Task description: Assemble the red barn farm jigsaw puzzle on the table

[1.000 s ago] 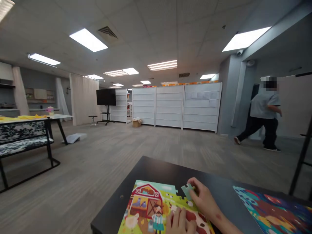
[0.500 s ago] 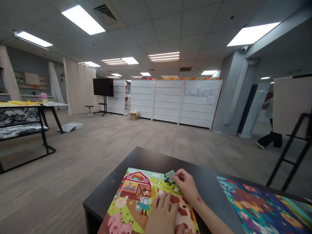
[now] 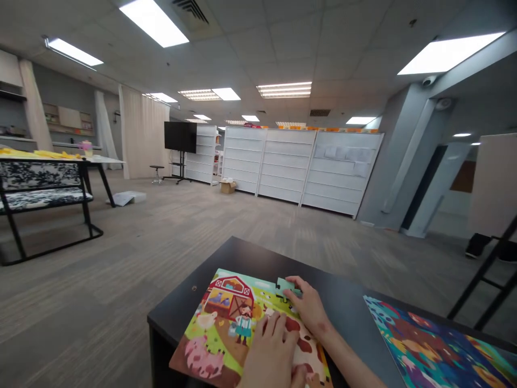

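Note:
A farm-picture jigsaw puzzle (image 3: 214,337) with a red barn, a farmer, a pig and a cow lies on a dark tabletop (image 3: 242,253). My left hand (image 3: 272,350) rests flat on its lower middle, fingers stretched out, covering part of the cow. At the puzzle's top right corner, my right hand (image 3: 309,307) pinches a pale green puzzle piece (image 3: 285,285) between thumb and fingers. The piece overlaps a dark gap there; whether it sits flat I cannot tell.
A second, colourful blue picture board (image 3: 440,345) lies on the right of the tabletop. Beyond are a black easel stand (image 3: 484,280), a patterned chair (image 3: 44,199), a table with yellow items (image 3: 105,160), white shelving (image 3: 286,167) and a screen (image 3: 180,137).
The puzzle piece in my right hand has turned and come down nearer the corner gap. My left hand stays on the puzzle. The view has swung slightly left.

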Demonstrator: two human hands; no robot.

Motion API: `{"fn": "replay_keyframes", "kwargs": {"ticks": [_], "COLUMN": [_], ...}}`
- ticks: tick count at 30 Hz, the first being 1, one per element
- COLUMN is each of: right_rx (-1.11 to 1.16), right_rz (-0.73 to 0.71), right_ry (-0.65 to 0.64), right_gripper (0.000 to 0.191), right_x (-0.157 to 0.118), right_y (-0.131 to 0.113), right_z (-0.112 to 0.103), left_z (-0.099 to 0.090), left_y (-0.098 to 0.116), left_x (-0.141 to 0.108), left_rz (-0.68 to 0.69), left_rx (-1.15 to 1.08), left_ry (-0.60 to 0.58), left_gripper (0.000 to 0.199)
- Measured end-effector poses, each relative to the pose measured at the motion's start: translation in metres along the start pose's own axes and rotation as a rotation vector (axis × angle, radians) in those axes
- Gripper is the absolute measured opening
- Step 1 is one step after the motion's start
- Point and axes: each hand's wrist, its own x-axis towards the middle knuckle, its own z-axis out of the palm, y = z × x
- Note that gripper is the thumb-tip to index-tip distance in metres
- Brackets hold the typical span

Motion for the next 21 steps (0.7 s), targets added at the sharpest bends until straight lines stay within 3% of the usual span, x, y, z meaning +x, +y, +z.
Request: {"fn": "replay_keyframes", "kwargs": {"ticks": [21], "right_rx": [-0.352], "right_rz": [-0.019], "right_ry": [-0.191], "right_gripper": [0.040], "right_x": [0.0117], "right_y": [0.0102], "right_z": [-0.0034], "left_z": [0.0013], "left_y": [-0.0033], "left_x": [0.0056], "left_rz": [-0.021], "left_rx": [-0.054], "left_ry": [-0.094], "left_gripper": [0.056]}}
